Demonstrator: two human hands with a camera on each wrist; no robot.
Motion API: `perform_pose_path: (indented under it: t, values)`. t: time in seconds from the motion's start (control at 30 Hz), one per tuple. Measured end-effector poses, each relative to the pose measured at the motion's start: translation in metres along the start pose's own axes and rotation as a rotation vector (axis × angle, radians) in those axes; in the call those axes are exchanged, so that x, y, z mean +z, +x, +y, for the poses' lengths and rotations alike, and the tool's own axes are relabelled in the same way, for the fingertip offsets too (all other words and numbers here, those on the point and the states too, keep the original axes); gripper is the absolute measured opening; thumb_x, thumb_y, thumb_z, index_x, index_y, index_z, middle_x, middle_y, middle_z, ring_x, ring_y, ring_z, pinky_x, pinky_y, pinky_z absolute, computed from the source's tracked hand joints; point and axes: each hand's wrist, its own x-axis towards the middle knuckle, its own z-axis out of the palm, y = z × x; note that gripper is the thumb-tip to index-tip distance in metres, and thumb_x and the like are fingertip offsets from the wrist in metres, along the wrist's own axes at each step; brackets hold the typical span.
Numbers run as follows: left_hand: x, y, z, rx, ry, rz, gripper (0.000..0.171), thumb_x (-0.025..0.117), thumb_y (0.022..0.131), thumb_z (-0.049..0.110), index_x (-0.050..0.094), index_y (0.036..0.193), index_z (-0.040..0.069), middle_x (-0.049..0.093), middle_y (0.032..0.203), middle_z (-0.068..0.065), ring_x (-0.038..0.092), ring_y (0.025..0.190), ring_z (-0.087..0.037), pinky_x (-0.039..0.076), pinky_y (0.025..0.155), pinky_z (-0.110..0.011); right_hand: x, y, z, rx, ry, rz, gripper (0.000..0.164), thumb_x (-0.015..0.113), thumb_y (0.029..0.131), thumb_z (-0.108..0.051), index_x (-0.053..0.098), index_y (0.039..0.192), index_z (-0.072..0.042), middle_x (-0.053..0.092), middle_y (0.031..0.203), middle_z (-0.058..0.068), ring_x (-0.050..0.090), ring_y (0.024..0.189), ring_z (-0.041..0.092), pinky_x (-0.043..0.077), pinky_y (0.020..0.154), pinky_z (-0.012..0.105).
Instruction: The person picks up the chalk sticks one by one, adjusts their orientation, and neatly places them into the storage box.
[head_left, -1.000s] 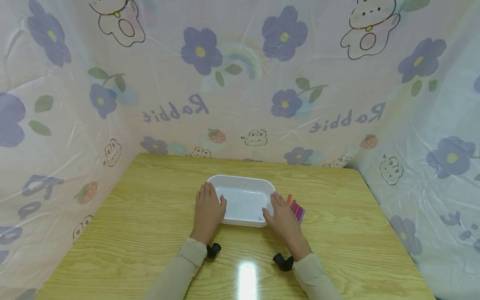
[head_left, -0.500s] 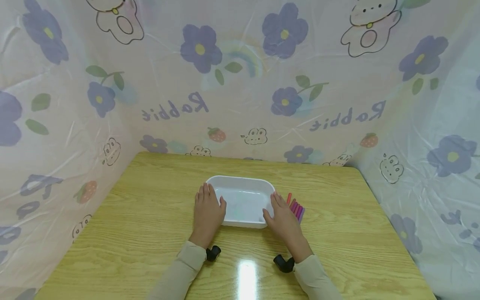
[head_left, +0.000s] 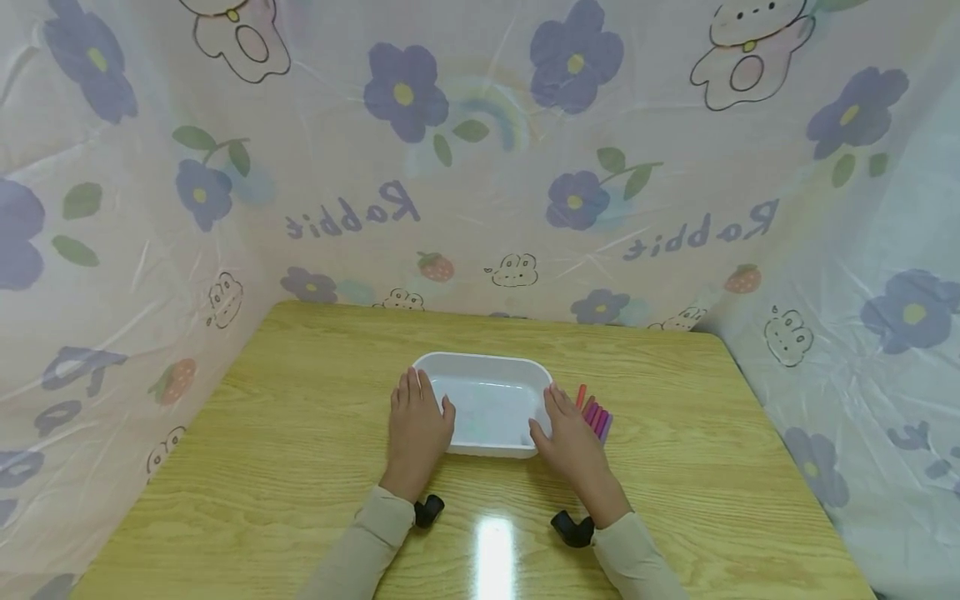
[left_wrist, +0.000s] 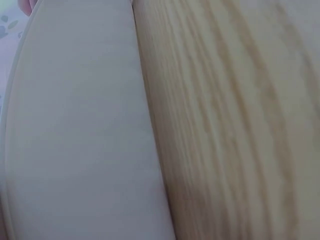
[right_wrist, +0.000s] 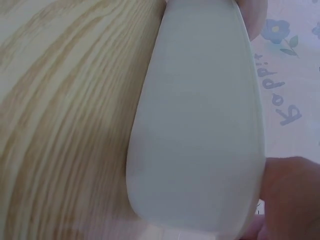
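A white oval-cornered tray [head_left: 487,452] stands on the wooden table, its inside showing a faint small mark near the front right corner. My left hand [head_left: 420,423] rests along the tray's left end, fingers straight at the rim and thumb over the inner edge. At the opposite end lies my right hand [head_left: 573,437], fingers extended along the rim, its thumb reaching over the inside. The left wrist view is mostly filled by the tray's wall [left_wrist: 85,125]. In the right wrist view, a thumb [right_wrist: 290,187] shows at the rim past the tray's outer wall [right_wrist: 195,115].
Several red to purple sticks [head_left: 596,417] lie side by side just right of the tray, partly behind the right hand. Black wrist mounts [head_left: 572,529] hang below the cuffs. A curtain with flowers and rabbits [head_left: 480,167] encloses the table [head_left: 315,392] at back and sides.
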Motion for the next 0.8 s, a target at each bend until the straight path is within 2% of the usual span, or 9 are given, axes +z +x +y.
perform_pose_path:
  t: [0.33, 0.8]
  values:
    - [-0.001, -0.007, 0.001, 0.010, 0.002, 0.033, 0.061, 0.044, 0.094, 0.030, 0.035, 0.136, -0.013, 0.035, 0.140, -0.030, 0.030, 0.131, -0.040, 0.024, 0.106, -0.049, 0.000, -0.003, 0.000, -0.008, -0.002, 0.005, 0.062, 0.056, 0.092, -0.033, 0.039, 0.136, 0.008, 0.033, 0.144, 0.021, 0.033, 0.130, 0.037, 0.030, 0.103, 0.047]
    - [-0.003, -0.014, -0.001, 0.004, 0.026, 0.000, 0.061, 0.042, 0.095, 0.031, 0.034, 0.137, -0.012, 0.032, 0.142, -0.028, 0.028, 0.133, -0.039, 0.022, 0.108, -0.048, 0.002, -0.009, -0.001, 0.010, 0.008, -0.006, 0.062, 0.052, 0.093, -0.037, 0.039, 0.139, 0.003, 0.031, 0.146, 0.017, 0.031, 0.133, 0.032, 0.029, 0.104, 0.046]
